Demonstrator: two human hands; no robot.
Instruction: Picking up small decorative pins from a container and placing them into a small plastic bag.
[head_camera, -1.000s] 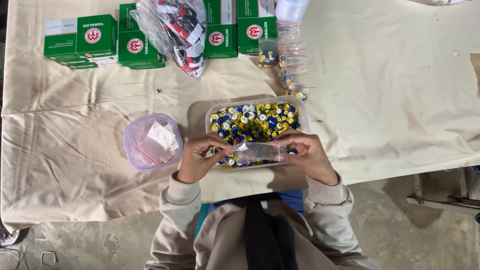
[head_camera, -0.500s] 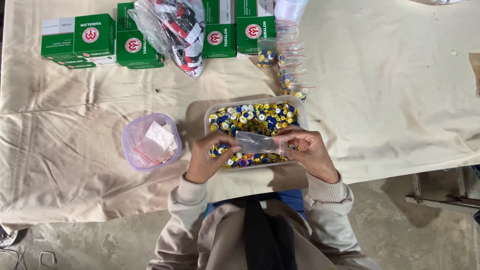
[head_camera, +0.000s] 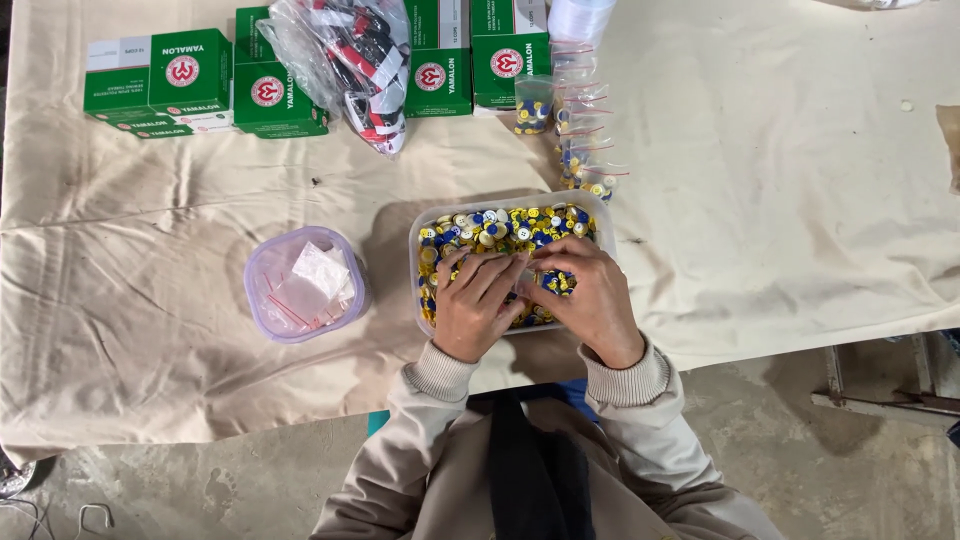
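Fingers (head_camera: 497, 275) of both hands on small caps (head_camera: 500, 228) in tub (head_camera: 414, 262).

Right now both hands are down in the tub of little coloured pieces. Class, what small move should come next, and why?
Probably lift both hands a little, drawing the small clear bag up with them. The left hand and right hand lie on the blue and yellow pieces in the tub, pinching the bag between them, so its contents are hidden.

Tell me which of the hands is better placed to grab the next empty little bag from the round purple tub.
Left. The left hand rests on the near-left part of the tray of yellow and blue pieces, on the side facing the round purple tub. The right hand would have to cross over it.
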